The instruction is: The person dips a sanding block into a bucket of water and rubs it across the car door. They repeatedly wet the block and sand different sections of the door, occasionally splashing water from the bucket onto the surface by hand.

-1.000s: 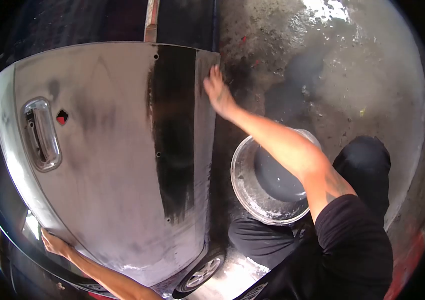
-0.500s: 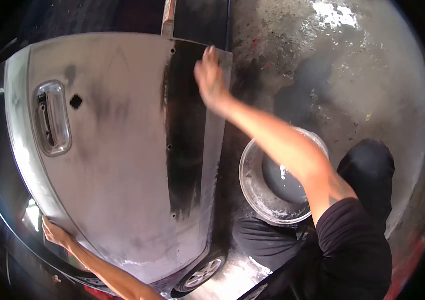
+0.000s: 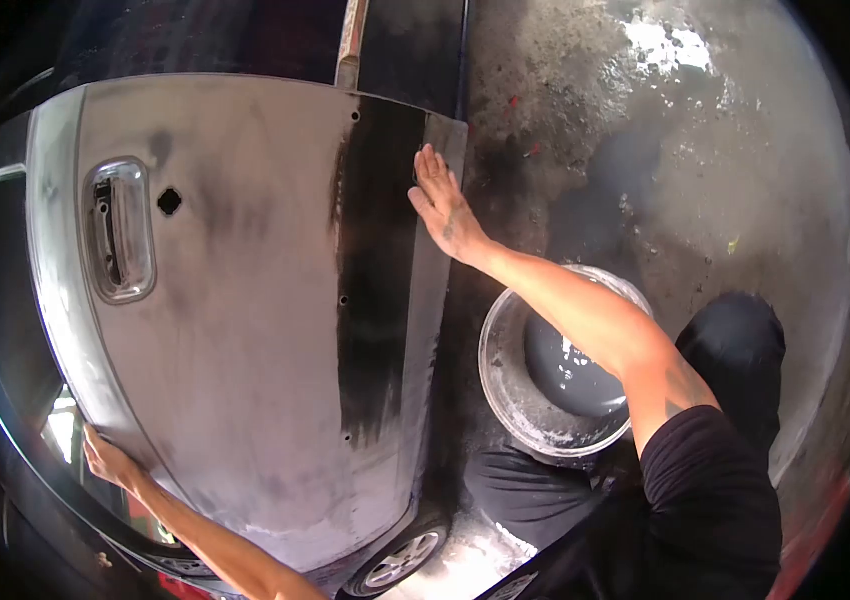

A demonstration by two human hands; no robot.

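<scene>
At left and centre, door [image 3: 235, 330]: the largest share of view is taken up by it; its face is coloured dull grey, smudged darker in places.
Floor [image 3: 725, 190]: seen at right, blotched with wet, shining patches.
Black band [image 3: 375, 260]: run along the door near its right edge, pierced by small holes, left ragged on one border.
Bucket [image 3: 507, 390]: stood just beside the door, crossed by the right forearm [image 3: 575, 312]; dark liquid [image 3: 557, 375] flecked with white is held inside.
Wheel [image 3: 400, 565]: partly seen at the bottom.
Handle recess [image 3: 143, 240]: set into the door near its left side.
Right hand [image 3: 445, 215]: laid over the black band's right border, fingers stretched and nearly together, thumb apart; whether anything is covered by the palm cannot be told.
Left hand [image 3: 112, 465]: placed at the door's left edge; whether its fingers are clamped cannot be told.
Hole [image 3: 170, 202]: cut beside the recess.
</scene>
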